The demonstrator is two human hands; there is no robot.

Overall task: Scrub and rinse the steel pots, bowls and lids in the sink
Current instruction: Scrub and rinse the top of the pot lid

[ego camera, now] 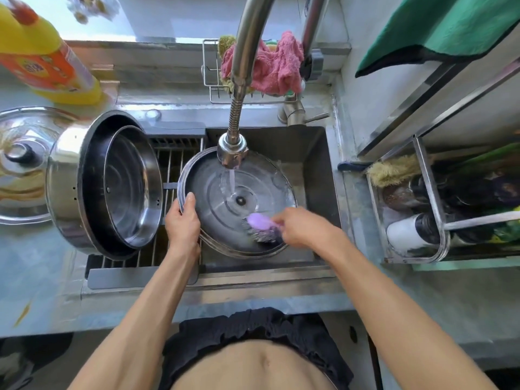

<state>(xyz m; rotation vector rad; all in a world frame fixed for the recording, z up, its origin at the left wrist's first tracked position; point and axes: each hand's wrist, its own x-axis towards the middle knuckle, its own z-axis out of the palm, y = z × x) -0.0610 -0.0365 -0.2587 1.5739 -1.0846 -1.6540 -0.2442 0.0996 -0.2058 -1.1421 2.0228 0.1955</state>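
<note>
Steel lid (225, 204) under running tap, left hand (183, 223) gripping rim, right hand (302, 228) (blurred) prob. holding purple brush (260, 222)

Two steel lids (236, 204) (22, 161), one pot (67, 175) with one bowl (129, 187) inside, one purple brush (260, 225), two hands (183, 223) (304, 225).

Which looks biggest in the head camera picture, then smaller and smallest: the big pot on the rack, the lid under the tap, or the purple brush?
1. Big pot on the rack
2. Lid under the tap, looks only a little smaller
3. Purple brush, by far the smallest
</note>
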